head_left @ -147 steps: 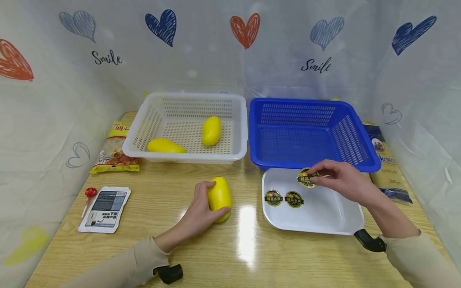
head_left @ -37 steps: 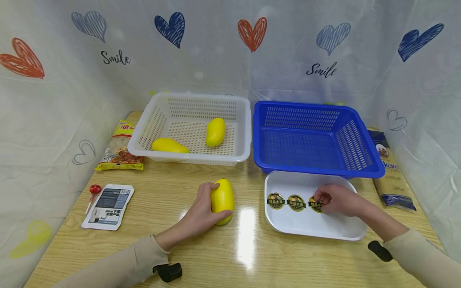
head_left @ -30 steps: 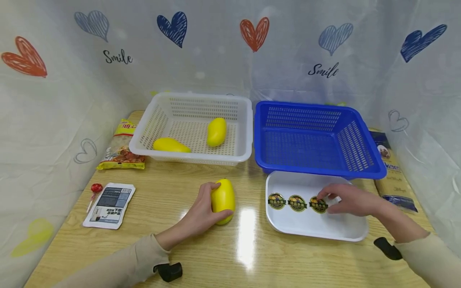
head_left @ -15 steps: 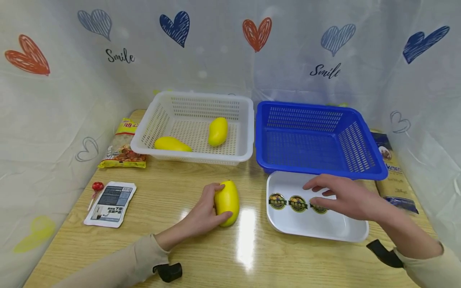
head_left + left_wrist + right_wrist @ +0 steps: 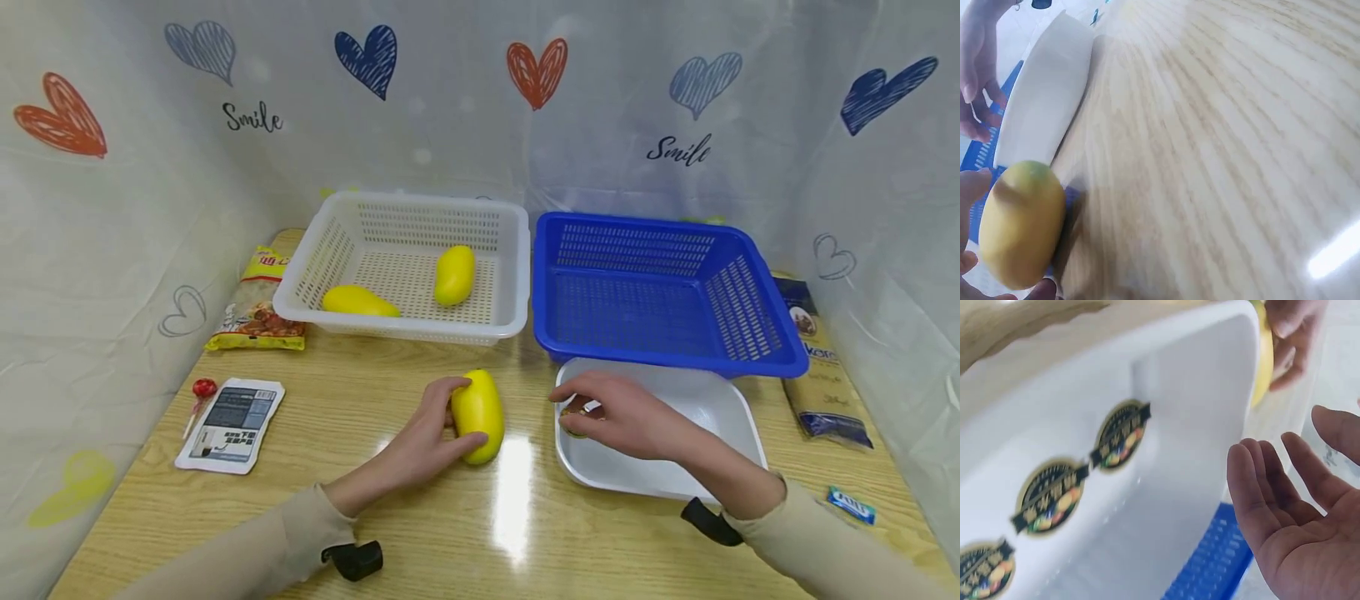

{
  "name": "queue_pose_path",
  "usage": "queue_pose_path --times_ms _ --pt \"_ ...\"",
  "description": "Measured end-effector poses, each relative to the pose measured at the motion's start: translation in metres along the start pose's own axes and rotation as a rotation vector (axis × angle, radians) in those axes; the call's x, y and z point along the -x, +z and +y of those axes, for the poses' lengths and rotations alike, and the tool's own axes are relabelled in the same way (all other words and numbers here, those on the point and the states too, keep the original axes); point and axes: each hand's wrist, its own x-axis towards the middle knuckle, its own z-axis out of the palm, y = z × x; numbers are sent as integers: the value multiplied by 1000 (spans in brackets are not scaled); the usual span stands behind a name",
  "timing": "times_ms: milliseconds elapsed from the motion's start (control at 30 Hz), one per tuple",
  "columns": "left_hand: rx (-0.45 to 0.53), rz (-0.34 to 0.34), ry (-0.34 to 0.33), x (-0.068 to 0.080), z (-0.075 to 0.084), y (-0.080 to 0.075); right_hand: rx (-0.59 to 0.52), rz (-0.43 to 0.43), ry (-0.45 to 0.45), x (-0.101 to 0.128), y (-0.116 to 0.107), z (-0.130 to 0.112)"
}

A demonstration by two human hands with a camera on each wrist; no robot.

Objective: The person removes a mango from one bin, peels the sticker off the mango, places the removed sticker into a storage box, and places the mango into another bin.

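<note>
My left hand (image 5: 448, 418) grips a yellow mango (image 5: 478, 413) that lies on the wooden table; the left wrist view shows the mango (image 5: 1021, 222) between my fingers. My right hand (image 5: 592, 408) hovers over the left end of a white tray (image 5: 720, 408) and hides its round black-and-gold stickers from the head view. In the right wrist view the right hand (image 5: 1285, 506) is spread, palm up and empty, just above the tray (image 5: 1197, 425). Three stickers (image 5: 1121, 434) lie flat on the tray's floor.
A white basket (image 5: 408, 204) at the back holds two more mangoes (image 5: 454, 275). Beside it stands a blue basket (image 5: 660, 225). A snack bag (image 5: 258, 312), a white packet (image 5: 231, 423) and a lollipop (image 5: 201, 390) lie left. A dark package (image 5: 821, 375) and a small blue sweet (image 5: 851, 504) lie right.
My right hand laid the sticker it pinched back in the tray beside the other two, let go, lifted and swept left across the tray. My left hand kept hold of the mango.
</note>
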Motion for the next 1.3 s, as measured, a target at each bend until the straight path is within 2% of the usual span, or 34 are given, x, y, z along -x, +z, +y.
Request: queue_pose_path --times_ms 133,300,500,600,733,833,933,1067,1167,1300 --pt "8 23 3 2 2 -11 23 11 -17 -9 8 -1" --pt "-73 72 53 3 7 -33 0 5 3 -15 8 -5" --pt "-98 67 46 2 17 -58 -4 19 -11 -23 9 -9" --pt "-102 79 79 -1 23 -71 -17 25 -20 -30 13 -9" --pt "-150 123 146 -6 28 -94 -56 20 -8 -39 20 -10" --pt "-245 187 178 -12 27 -118 -87 4 -6 -44 25 -11" --pt "-349 259 160 -18 23 -148 -127 -11 -4 -48 28 -12" --pt "-426 332 76 -23 6 -184 -170 -23 1 -52 31 -15" --pt "-421 386 9 -25 -13 -203 -179 -27 -2 -54 32 -16" --pt "-380 437 -67 -25 -36 -217 -182 -37 -2 -55 32 -17"
